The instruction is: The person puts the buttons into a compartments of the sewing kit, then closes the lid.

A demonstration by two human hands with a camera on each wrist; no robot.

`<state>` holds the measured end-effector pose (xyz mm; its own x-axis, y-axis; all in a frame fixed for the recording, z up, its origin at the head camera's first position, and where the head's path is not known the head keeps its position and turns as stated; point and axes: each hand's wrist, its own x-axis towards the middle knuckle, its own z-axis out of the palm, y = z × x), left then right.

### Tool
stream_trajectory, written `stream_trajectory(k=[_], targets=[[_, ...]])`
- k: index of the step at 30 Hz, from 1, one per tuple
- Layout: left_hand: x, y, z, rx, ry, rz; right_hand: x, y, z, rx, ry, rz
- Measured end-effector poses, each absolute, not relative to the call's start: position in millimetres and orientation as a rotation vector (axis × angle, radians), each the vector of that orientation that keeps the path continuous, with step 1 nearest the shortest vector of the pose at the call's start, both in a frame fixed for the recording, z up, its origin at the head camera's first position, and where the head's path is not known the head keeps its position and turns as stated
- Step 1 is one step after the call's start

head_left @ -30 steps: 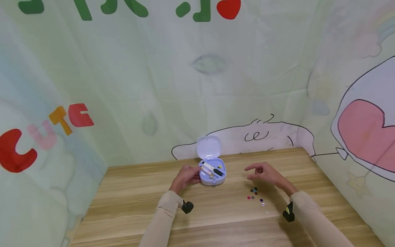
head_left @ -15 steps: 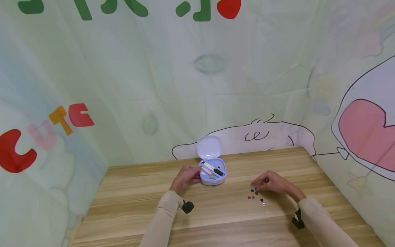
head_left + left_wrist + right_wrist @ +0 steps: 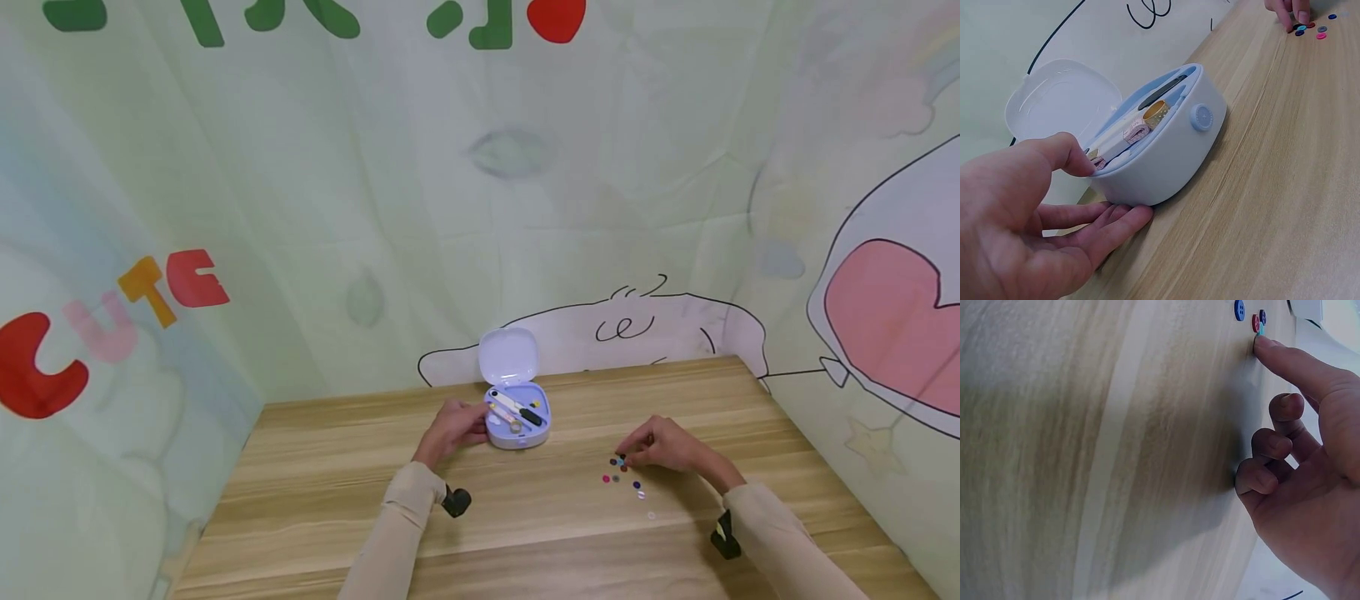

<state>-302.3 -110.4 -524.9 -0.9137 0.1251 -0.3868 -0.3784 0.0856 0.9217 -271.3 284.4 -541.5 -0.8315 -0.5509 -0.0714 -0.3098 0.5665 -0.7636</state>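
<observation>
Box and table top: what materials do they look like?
Box: looks like moulded plastic, pale blue, smooth satin shell with rounded edges; lid thin and whitish. Table: light wood grain, flat matte; could be laminate rather than solid wood.

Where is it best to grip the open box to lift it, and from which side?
Probably grip the box by its rounded base walls, from the two sides, below the rim. The lid stands open on the far side, so it gives no firm hold.
</observation>
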Motion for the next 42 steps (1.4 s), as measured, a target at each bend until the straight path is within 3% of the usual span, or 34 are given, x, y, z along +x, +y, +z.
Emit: stream_trajectory(k=[42], targets=[[-304.2,-109.3,-527.2,-0.236,2.039,1.867,-271.7,280.7,-535.7,-0.669,2.564,-1.008]])
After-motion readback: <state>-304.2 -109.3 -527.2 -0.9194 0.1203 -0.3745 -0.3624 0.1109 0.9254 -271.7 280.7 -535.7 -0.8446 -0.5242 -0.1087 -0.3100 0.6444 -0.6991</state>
